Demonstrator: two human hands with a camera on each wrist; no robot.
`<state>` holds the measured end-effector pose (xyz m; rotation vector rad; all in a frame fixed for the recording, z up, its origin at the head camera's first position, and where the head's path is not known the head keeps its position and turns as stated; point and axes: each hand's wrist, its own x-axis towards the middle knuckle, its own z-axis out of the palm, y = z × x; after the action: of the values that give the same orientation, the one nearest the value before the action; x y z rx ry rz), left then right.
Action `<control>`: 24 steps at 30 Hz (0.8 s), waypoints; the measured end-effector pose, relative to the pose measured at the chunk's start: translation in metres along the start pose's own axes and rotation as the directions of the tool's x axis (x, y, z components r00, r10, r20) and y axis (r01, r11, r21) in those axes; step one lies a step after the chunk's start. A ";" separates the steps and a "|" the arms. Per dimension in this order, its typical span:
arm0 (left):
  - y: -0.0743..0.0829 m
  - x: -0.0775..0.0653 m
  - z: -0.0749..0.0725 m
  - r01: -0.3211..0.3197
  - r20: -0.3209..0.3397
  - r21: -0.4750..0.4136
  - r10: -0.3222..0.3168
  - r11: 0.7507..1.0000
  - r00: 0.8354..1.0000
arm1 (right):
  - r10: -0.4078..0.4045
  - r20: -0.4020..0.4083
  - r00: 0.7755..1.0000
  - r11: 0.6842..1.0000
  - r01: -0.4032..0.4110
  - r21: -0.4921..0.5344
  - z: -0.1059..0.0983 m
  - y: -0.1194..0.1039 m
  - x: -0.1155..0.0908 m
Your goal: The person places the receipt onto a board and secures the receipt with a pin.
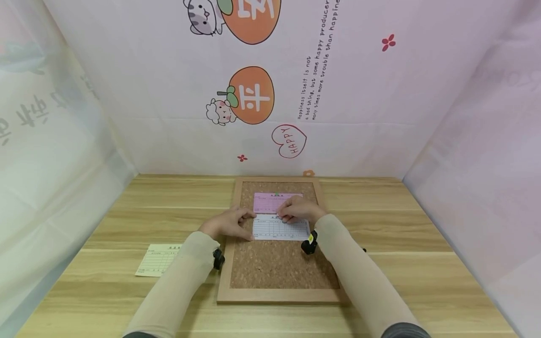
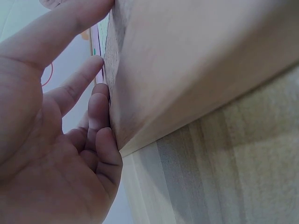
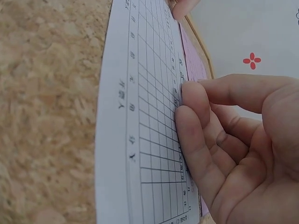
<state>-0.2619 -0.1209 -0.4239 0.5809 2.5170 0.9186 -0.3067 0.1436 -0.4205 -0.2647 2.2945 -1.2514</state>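
On a wood-framed cork board (image 1: pixel 279 267) lies a white printed form slip (image 1: pixel 274 231), just below a pink one (image 1: pixel 263 203) with a green pushpin (image 1: pixel 276 194) at its top. My left hand (image 1: pixel 228 223) touches the white slip's left side, index finger near the upper corner, thumb near the lower one; its other fingers bend over the board's edge. With thumb and finger tips together, my right hand (image 1: pixel 301 210) pinches at the white slip's top middle. A small thing, seemingly a pushpin, is almost wholly hidden between those tips.
A pale yellow form slip (image 1: pixel 158 260) lies on the wooden table (image 1: pixel 114 225) left of the board, partly covered by my left forearm. A printed cloth backdrop (image 1: pixel 351 141) rises right behind the board. Cloth also hangs on both sides.
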 end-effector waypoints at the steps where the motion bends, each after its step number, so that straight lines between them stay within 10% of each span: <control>1: 0.000 0.000 0.000 0.000 -0.002 0.002 0.000 1.000 1.000 | 0.001 0.000 1.000 1.000 -0.001 0.001 0.000 0.000 0.000; 24: 0.001 0.000 0.001 0.000 -0.005 -0.020 0.000 1.000 1.000 | -0.009 -0.014 1.000 0.999 0.008 -0.053 0.002 0.004 0.001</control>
<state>-0.2614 -0.1200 -0.4240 0.5736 2.5092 0.9451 -0.3064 0.1439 -0.4250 -0.2856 2.3430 -1.2022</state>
